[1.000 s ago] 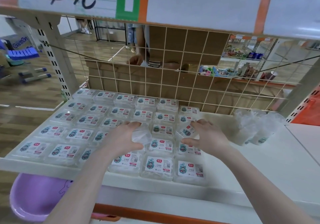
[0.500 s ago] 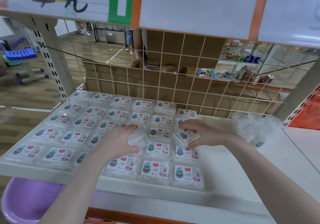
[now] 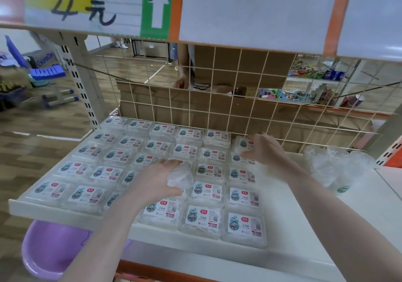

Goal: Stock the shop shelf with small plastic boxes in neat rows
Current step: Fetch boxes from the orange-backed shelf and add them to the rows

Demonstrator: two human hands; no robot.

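Observation:
Several small clear plastic boxes (image 3: 206, 218) with teal and red labels lie in rows on the white shelf (image 3: 304, 227). My left hand (image 3: 158, 179) hovers over the middle rows and grips a crumpled piece of clear plastic wrap (image 3: 180, 176). My right hand (image 3: 264, 149) reaches to the back of the rightmost column and holds one small box (image 3: 243, 145) there, just in front of the wire grid. Part of that box is hidden by my fingers.
A heap of crumpled clear wrapping (image 3: 335, 166) with a box or two in it lies at the shelf's right back. A wire grid back panel (image 3: 217, 98) closes the rear. Price signs (image 3: 97, 5) hang on the upper shelf edge. A purple basin (image 3: 50, 251) sits below left.
My right hand has carried a box from the middle of the rightmost column up to its far end by the grid. My left hand stays put with the crumpled wrap.

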